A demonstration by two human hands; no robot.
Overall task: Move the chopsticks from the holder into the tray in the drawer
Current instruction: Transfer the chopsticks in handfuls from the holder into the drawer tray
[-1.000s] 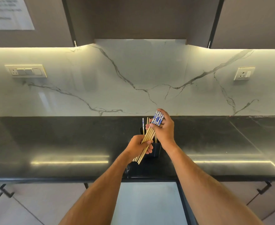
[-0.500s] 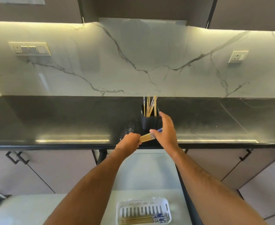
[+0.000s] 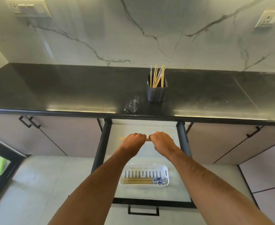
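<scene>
A long black worktop (image 3: 68, 88) carries a dark holder (image 3: 157, 91) with several chopsticks (image 3: 157, 77) standing in it, and below it an open drawer (image 3: 180, 184) holds a white slotted tray (image 3: 144, 172) where more chopsticks (image 3: 138, 181) lie flat along its near side. Above the drawer's back half, the left hand (image 3: 133, 141) and right hand (image 3: 162, 140) sit knuckles-up side by side. Both have fingers clenched around a horizontal bundle of chopsticks (image 3: 147, 139), whose ends poke out past each fist.

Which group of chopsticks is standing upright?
The chopsticks in the dark holder on the countertop; the others lie flat in the white tray or across both hands.
</scene>
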